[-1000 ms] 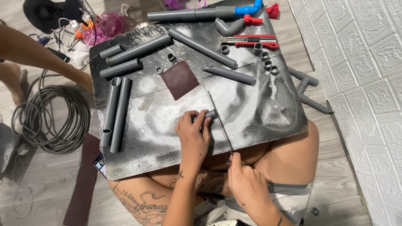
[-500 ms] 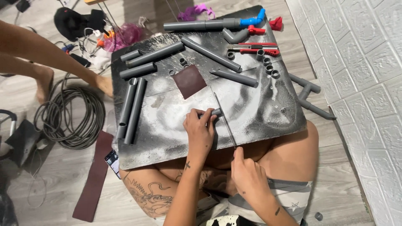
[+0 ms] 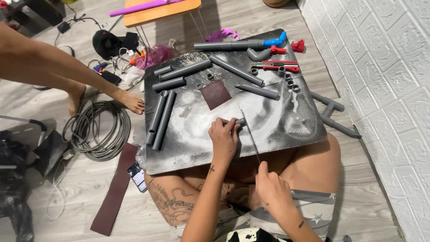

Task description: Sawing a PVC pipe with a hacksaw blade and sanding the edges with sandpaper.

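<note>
Head view: left hand pins grey pipe; right hand grips saw blade.

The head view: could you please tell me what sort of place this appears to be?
Probably a home floor used as a makeshift workshop: a dusty dark work board lies on pale wood-look flooring, strewn with cut grey plastic pipes, beside a white textured brick-pattern wall and a coiled grey cable.

Home floor workshop: grey pipes on dusty board, coiled cable.
</note>
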